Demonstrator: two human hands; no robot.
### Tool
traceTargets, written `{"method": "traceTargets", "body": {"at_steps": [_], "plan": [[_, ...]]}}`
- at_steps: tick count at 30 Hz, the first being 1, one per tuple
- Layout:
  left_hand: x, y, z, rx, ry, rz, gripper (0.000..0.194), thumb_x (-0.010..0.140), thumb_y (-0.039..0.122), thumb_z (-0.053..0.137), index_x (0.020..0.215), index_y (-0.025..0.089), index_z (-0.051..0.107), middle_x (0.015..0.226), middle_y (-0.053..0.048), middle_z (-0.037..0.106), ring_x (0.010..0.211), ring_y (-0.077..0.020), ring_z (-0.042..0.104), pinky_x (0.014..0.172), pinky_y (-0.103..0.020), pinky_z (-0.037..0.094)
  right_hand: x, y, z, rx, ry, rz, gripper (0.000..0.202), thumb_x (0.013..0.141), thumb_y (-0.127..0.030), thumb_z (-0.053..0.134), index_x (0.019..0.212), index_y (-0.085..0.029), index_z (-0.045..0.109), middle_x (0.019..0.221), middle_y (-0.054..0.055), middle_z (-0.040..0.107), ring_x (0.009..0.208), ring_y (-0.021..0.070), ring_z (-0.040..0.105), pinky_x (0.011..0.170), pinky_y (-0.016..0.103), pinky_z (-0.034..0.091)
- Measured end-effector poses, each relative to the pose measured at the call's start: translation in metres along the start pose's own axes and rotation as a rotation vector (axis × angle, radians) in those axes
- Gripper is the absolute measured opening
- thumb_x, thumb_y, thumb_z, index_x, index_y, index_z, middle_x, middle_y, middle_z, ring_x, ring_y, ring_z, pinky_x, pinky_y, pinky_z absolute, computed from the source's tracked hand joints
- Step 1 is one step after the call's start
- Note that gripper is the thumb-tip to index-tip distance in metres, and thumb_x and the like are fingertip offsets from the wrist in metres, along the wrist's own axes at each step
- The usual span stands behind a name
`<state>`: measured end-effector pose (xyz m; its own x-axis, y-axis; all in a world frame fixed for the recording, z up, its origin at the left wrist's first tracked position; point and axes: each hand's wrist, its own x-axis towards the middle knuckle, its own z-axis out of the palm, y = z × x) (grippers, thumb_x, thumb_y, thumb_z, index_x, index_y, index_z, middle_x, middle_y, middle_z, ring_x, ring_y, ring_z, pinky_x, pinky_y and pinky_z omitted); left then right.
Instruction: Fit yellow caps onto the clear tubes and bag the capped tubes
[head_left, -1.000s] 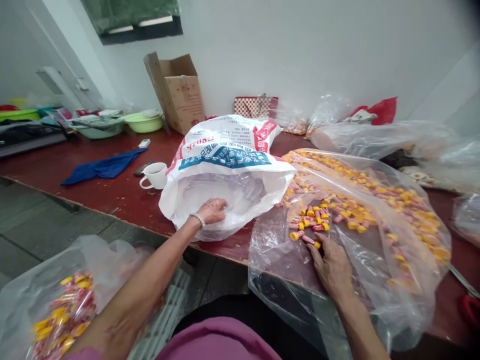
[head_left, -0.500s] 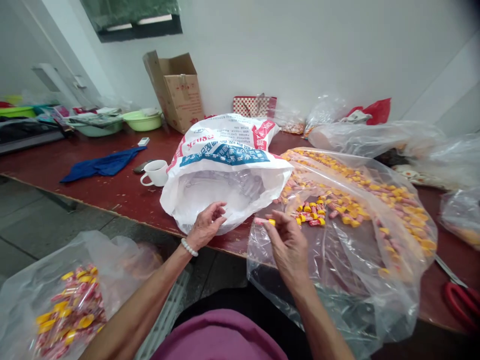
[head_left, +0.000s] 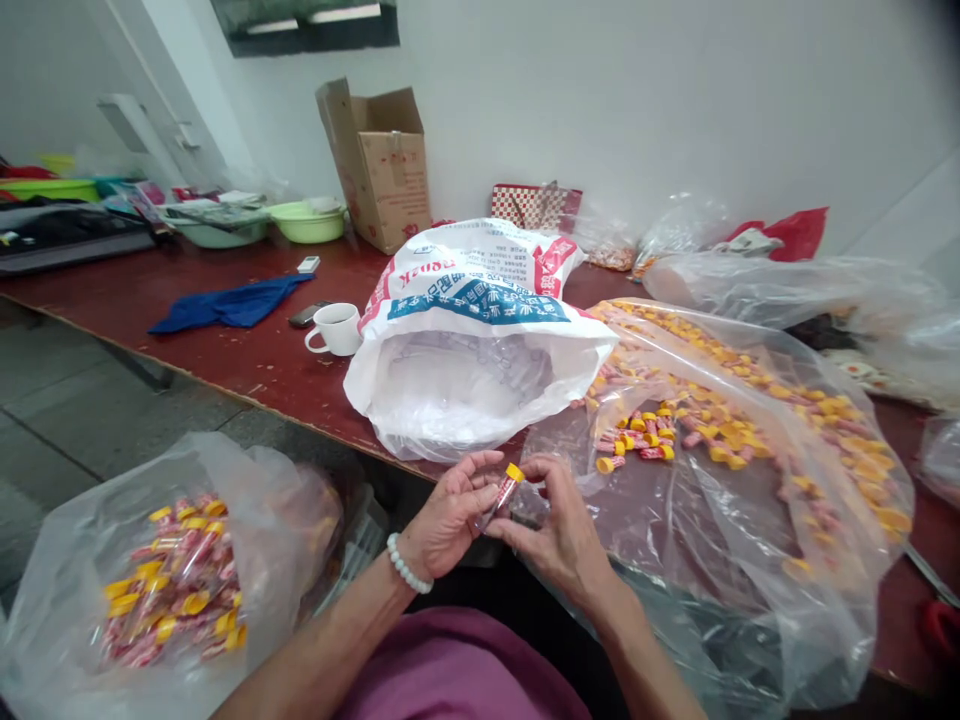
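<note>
A small pink-and-white tube with a yellow cap (head_left: 508, 485) is held between my two hands, its cap up and tilted to the right. My left hand (head_left: 457, 505), with a pale bead bracelet, pinches what looks like a clear plastic sleeve around the tube's lower part; its exact shape is hard to make out. On the other side, the thumb and fingers of my right hand (head_left: 559, 520) close about the tube. Just beyond lies an open white printed sack (head_left: 480, 300) with clear plastic pieces (head_left: 457, 380) inside. More yellow-capped tubes (head_left: 637, 437) lie at the right in a large clear bag (head_left: 690, 530).
At lower left, a clear bag (head_left: 67, 560) holds several capped tubes. A white mug (head_left: 336, 330), blue cloth (head_left: 229, 302) and cardboard box (head_left: 394, 180) stand or lie on the red table (head_left: 262, 370). Red-handled scissors (head_left: 937, 625) are at the right edge.
My left hand has left the sack's mouth and come back toward me with clear plastic. My right hand has brought the capped tube to it and turned it upright. The view has shifted slightly.
</note>
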<state>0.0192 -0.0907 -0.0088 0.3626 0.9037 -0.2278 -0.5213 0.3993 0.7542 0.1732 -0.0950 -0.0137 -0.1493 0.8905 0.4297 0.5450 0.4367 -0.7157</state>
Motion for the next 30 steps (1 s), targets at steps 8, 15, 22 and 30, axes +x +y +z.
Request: {"method": "traceTargets", "body": {"at_steps": [8,15,22,30], "plan": [[0.005,-0.001,0.006,0.107,-0.015,-0.048,0.032,0.076,0.035,0.068,0.1,0.014,0.06,0.075,-0.001,0.055,0.062,-0.007,0.049,0.059,-0.018,0.039,0.001,-0.012,0.018,-0.056,-0.02,-0.038,0.04,0.058,-0.019,0.07,0.089,-0.022,0.046,0.093,0.004,0.052,0.085,0.0202,0.052,0.074,0.035,0.046],[0.032,0.042,-0.014,0.159,0.169,-0.034,0.027,0.078,0.04,0.057,0.072,0.014,0.058,0.046,0.007,0.031,0.035,-0.005,0.027,0.034,-0.017,0.02,0.003,0.028,-0.041,-0.074,0.222,0.097,0.021,0.084,-0.031,0.057,0.101,-0.02,0.054,0.099,0.006,0.058,0.084,0.0169,0.056,0.074,0.031,0.047],[0.053,0.062,-0.028,-0.027,0.111,-0.07,0.015,0.07,0.027,0.048,0.074,0.017,0.059,0.04,0.005,0.035,0.029,-0.0111,0.029,0.029,-0.021,0.024,0.001,0.1,-0.073,-0.321,0.254,0.141,0.022,0.082,-0.015,0.043,0.096,-0.018,0.061,0.1,0.008,0.062,0.097,0.0215,0.056,0.087,0.038,0.044],[0.039,0.05,-0.015,-0.213,-0.287,-0.205,0.042,0.087,0.045,0.037,0.096,0.013,0.063,0.042,0.004,0.035,0.034,-0.0105,0.027,0.035,-0.022,0.025,-0.005,0.128,-0.046,-0.644,0.201,0.04,0.03,0.086,-0.037,0.048,0.103,-0.014,0.058,0.1,0.014,0.062,0.091,0.0269,0.055,0.081,0.042,0.045]]}}
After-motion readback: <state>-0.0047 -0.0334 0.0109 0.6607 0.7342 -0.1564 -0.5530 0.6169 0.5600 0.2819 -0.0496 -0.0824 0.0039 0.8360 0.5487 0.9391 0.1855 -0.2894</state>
